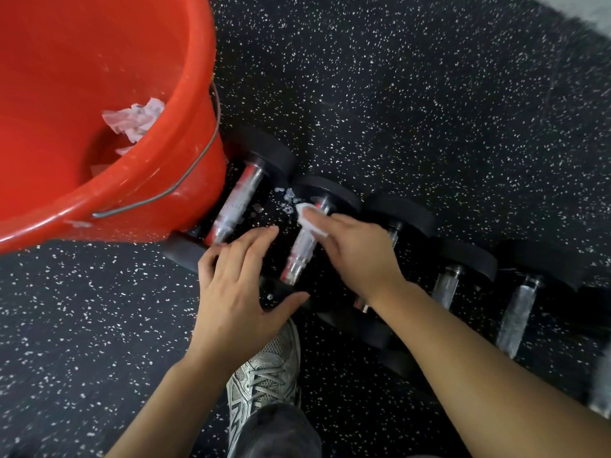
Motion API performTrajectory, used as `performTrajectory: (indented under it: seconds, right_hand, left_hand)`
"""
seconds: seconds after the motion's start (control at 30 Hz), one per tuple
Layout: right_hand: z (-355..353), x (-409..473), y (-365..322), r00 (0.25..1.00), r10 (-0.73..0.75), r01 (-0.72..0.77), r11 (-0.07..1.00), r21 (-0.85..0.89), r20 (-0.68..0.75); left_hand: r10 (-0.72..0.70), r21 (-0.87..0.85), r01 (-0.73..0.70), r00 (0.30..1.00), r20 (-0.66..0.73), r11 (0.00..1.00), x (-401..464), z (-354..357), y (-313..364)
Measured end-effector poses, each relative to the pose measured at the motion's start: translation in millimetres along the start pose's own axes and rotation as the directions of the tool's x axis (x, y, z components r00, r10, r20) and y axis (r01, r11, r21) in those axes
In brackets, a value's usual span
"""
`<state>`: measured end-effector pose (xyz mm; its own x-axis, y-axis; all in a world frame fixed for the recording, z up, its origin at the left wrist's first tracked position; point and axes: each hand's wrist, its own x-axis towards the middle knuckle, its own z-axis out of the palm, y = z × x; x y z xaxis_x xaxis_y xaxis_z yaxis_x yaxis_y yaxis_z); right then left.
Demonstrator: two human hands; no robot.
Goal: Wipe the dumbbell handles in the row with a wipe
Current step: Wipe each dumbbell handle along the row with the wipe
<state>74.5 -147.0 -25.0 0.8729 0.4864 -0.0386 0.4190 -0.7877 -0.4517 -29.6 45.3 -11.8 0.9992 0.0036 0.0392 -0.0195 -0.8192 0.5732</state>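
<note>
Several black-headed dumbbells lie in a row on the speckled floor. The leftmost chrome handle (235,201) is dusty. My right hand (355,251) presses a white wipe (309,220) on the upper part of the second handle (299,257). My left hand (236,282) rests with spread fingers on the near heads of the first two dumbbells, holding nothing. Further right lie a third handle (393,234), mostly hidden by my right hand, a fourth handle (446,287) and a dusty fifth handle (515,317).
A large red bucket (185,153) with crumpled used wipes (135,122) inside stands at the left, touching the first dumbbell. White debris bits (286,201) lie between the first two dumbbells. My grey sneaker (264,368) is just below the row.
</note>
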Motion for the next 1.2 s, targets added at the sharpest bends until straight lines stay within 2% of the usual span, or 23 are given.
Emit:
performTrajectory:
  seconds: [0.1, 0.23, 0.33, 0.43, 0.5, 0.57, 0.63, 0.77, 0.9, 0.97, 1.07, 1.2]
  right_hand:
    - [5, 0, 3, 0.998, 0.044, -0.043, 0.999, -0.022, 0.048]
    - [8, -11, -6, 0.953, -0.111, 0.078, 0.989, 0.125, 0.281]
    - [10, -16, -5, 0.915, -0.096, 0.006, 0.974, 0.224, 0.391]
    - [-5, -23, 2, 0.956, 0.063, -0.194, 0.866, 0.461, 0.285]
    - [-23, -32, 15, 0.97, 0.19, -0.244, 0.802, 0.545, 0.154]
    - [-40, -42, 33, 0.962, 0.271, -0.255, 0.822, 0.509, 0.045]
    - [-54, -53, 51, 0.953, 0.303, -0.277, 0.872, 0.404, -0.002]
    - [-64, -64, 77, 0.949, 0.308, -0.314, 0.933, 0.175, 0.06]
    - [-56, -66, 78, 0.973, 0.227, -0.228, 0.974, 0.003, 0.038]
    - [-50, -70, 75, 0.975, 0.21, -0.206, 0.977, -0.063, 0.076]
    - [-44, -80, 70, 0.967, 0.212, -0.204, 0.976, -0.069, 0.139]
    - [-44, -92, 66, 0.965, 0.129, -0.145, 0.988, 0.053, 0.228]
  left_hand:
    - [0.005, -0.003, -0.005, 1.0, 0.01, 1.0, 0, 1, 2]
    - [0.017, -0.002, -0.017, 1.0, 0.011, 1.0, 3, 2, 6]
    - [0.04, 0.0, -0.04, 0.999, 0.008, 0.999, 4, 4, 10]
    - [0.081, -0.016, -0.081, 0.997, -0.004, 0.997, 4, 9, 19]
    - [0.117, -0.029, -0.117, 0.993, 0.001, 0.993, 2, 15, 27]
    - [0.144, -0.04, -0.143, 0.989, 0.027, 0.989, 0, 23, 35]
    - [0.158, -0.04, -0.155, 0.985, 0.066, 0.987, -2, 30, 42]
    - [0.18, 0.005, -0.182, 0.976, 0.124, 0.983, -3, 39, 50]
    - [0.172, 0.035, -0.178, 0.976, 0.135, 0.983, -4, 41, 53]
    - [0.164, 0.042, -0.171, 0.977, 0.135, 0.984, -5, 42, 54]
    - [0.152, 0.046, -0.159, 0.98, 0.129, 0.986, -5, 42, 54]
    - [0.136, 0.052, -0.143, 0.983, 0.126, 0.988, -4, 42, 54]
